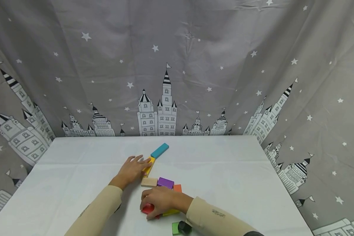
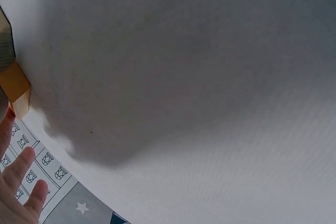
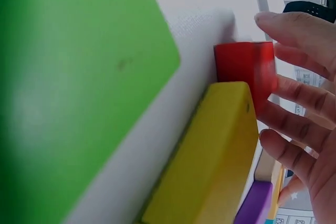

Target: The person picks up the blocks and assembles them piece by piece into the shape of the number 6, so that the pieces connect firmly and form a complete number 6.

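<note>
A white table (image 1: pixel 224 183). On it the left hand (image 1: pixel 132 170), fingers spread, touches the far yellow block (image 1: pixel 148 168). The right hand (image 1: pixel 159 198) has its fingers curled round the red block (image 1: pixel 148 208), by the near yellow block (image 1: pixel 171 212). Most blocks look joined, from the far blue block (image 1: pixel 160 150) to wooden (image 1: pixel 149 182) and purple (image 1: pixel 166 183) ones; the green block (image 1: pixel 175 228), nearest, sits apart, maybe still to add.

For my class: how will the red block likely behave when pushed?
The red block looks stiff and unlikely to roll, given its flat faces. It seems to meet the yellow block, so pushing it that way may shift both.
</note>
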`<action>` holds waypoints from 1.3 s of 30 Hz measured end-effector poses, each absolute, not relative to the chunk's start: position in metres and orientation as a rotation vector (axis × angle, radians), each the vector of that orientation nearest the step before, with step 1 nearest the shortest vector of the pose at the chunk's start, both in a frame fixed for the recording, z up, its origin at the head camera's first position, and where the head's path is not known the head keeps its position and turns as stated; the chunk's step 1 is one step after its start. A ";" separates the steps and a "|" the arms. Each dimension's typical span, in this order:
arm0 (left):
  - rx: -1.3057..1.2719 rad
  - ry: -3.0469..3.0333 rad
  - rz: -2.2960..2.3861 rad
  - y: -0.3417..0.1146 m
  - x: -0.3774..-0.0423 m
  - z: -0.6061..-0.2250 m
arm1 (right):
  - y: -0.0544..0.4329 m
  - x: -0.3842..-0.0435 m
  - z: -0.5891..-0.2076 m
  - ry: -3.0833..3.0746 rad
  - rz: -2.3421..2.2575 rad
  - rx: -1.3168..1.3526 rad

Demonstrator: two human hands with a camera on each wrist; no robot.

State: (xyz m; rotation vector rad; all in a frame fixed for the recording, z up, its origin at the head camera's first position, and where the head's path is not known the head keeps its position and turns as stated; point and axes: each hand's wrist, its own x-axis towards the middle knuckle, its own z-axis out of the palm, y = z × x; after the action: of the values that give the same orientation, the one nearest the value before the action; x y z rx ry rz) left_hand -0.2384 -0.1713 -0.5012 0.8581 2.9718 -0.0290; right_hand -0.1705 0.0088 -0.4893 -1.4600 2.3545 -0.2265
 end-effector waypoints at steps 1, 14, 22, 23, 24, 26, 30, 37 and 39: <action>0.855 2.970 -0.029 -0.171 -0.238 -0.501 | 0.010 -0.170 -0.488 2.352 -0.226 -1.458; 0.849 2.962 -0.032 -0.173 -0.239 -0.503 | 0.056 -0.164 -0.467 2.337 -0.094 -1.728; 0.844 2.965 -0.035 -0.172 -0.238 -0.502 | 0.081 -0.157 -0.462 2.170 -0.023 -1.933; 0.845 2.964 -0.038 -0.172 -0.238 -0.502 | 0.083 -0.155 -0.463 2.144 -0.012 -1.951; 0.847 2.962 -0.036 -0.171 -0.238 -0.502 | 0.085 -0.153 -0.464 2.113 -0.007 -1.965; 0.848 2.965 -0.041 -0.171 -0.238 -0.501 | 0.088 -0.149 -0.466 2.053 0.011 -1.983; 0.850 2.971 -0.048 -0.170 -0.238 -0.501 | 0.092 -0.144 -0.470 1.964 0.058 -1.977; 0.845 2.970 -0.031 -0.171 -0.239 -0.503 | 0.094 -0.140 -0.471 1.906 0.138 -1.960; 0.839 2.967 -0.024 -0.171 -0.240 -0.504 | 0.095 -0.140 -0.472 1.904 0.143 -1.953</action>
State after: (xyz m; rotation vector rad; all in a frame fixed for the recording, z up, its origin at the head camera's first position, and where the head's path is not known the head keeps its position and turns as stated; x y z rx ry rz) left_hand -0.2398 -0.1707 -0.5038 0.8394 2.9670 -0.0240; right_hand -0.1400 0.0949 -0.4719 -1.9528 1.9039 0.1427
